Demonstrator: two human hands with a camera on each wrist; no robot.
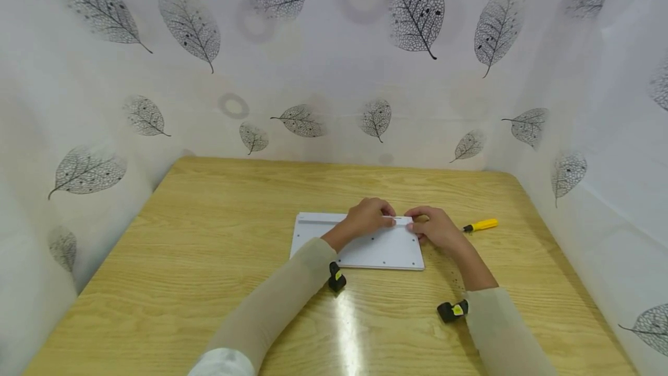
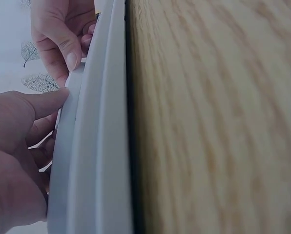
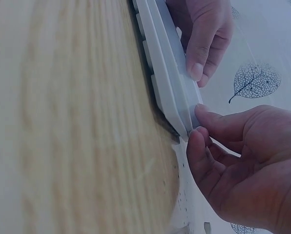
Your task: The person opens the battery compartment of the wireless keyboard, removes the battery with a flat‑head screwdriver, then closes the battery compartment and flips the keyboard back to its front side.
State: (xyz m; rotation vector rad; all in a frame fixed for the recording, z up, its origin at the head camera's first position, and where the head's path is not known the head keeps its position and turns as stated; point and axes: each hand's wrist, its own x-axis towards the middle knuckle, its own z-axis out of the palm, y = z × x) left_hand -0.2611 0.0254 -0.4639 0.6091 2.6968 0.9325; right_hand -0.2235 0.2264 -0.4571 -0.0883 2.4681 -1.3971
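A white keyboard (image 1: pixel 376 253) lies face down on the wooden table, with small dark screw spots across its back. Its keys (image 3: pixel 149 54) show along the underside in the right wrist view. My left hand (image 1: pixel 367 217) reaches over the back and pinches the far raised edge, thumb on the near side, fingers behind. At the far right corner my right hand (image 1: pixel 437 228) pinches the same edge between thumb and fingers. Only a short stretch of edge separates the two thumbs. In the left wrist view the keyboard's long side (image 2: pixel 87 156) runs past both hands.
To the right of my right hand lies a screwdriver (image 1: pixel 484 224) with a yellow and black handle. The wooden table (image 1: pixel 219 213) runs back to a white leaf-print curtain (image 1: pixel 323 74), which also hangs at both sides. Black cameras are strapped at both wrists.
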